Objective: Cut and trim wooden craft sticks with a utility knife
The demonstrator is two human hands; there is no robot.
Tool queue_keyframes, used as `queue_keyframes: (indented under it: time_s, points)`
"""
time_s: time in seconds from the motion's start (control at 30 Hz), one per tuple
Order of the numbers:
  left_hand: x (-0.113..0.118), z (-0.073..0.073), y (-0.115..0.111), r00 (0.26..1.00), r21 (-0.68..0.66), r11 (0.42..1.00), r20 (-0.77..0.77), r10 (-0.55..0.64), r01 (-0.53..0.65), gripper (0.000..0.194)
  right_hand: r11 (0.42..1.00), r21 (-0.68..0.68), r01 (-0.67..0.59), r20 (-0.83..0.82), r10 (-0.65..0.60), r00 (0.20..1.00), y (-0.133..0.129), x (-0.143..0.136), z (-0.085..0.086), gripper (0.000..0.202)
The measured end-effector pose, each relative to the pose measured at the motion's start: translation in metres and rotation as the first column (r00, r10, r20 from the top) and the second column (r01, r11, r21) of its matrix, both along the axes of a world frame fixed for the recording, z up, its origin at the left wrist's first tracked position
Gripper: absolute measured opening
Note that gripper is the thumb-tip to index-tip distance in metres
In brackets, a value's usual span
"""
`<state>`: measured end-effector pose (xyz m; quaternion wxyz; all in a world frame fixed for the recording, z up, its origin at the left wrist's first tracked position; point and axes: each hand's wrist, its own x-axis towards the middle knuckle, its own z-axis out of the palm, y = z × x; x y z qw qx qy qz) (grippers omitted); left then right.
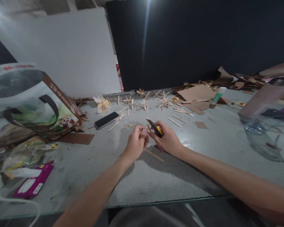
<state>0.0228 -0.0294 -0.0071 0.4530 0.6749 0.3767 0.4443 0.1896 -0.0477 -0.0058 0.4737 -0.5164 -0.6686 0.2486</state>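
Closest to the edge of the grey table (pixel 85 176) there's a magenta packet (pixel 41 180) way over on the left. Middle of the table: a flat pale wooden stick (pixel 154 155) lying just below both hands. Right hand (pixel 168 138) is wrapped around a dark hand tool with a yellow patch (pixel 154 127), which slants up toward the left hand (pixel 137 141). The left's fingertips are bunched in narrow right beside the tool, but tbh can't tell if they're gripping anything. Past that, a black-screened phone (pixel 107 120) sits left, then a bunch of crossed wooden sticks (pixel 165 103), with brown cardboard sheets (pixel 197 93) and a green-and-white glue stick (pixel 218 96) off to the right.
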Motion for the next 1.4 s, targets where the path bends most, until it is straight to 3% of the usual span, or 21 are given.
queue_keyframes:
  time_s: [0.4, 0.7, 0.93, 1.17, 1.3, 1.4]
  points:
    - [-0.003, -0.004, -0.002, 0.986, 0.084, 0.994, -0.16, -0.05, 0.064, 0.015, 1.0, 0.013, -0.007, 0.241, 0.004, 0.97, 0.003, 0.005, 0.004, 0.018]
    - [-0.003, -0.006, -0.001, 0.981, 0.12, 0.992, -0.191, -0.025, 0.049, 0.017, 0.999, -0.045, 0.001, 0.284, 0.012, 0.959, 0.003, 0.005, 0.007, 0.007]
    - [-0.001, -0.004, 0.0, 0.997, 0.035, 0.999, -0.076, -0.029, 0.032, 0.019, 0.998, -0.034, -0.055, 0.225, 0.062, 0.972, 0.002, 0.006, 0.006, 0.006]
    - [-0.002, 0.001, 0.005, 0.991, -0.081, 0.997, 0.136, 0.014, -0.003, 0.046, 0.985, -0.002, -0.17, 0.436, 0.154, 0.887, 0.007, 0.016, 0.006, 0.03]
    - [-0.004, 0.002, 0.009, 0.982, -0.048, 0.998, 0.178, 0.058, -0.05, 0.047, 0.982, 0.006, -0.187, 0.522, 0.156, 0.838, 0.013, 0.023, 0.007, 0.032]
    - [-0.009, 0.001, 0.013, 0.985, 0.055, 0.986, 0.077, 0.152, -0.156, 0.039, 0.988, 0.009, -0.153, 0.574, 0.12, 0.81, 0.014, 0.025, 0.009, 0.03]
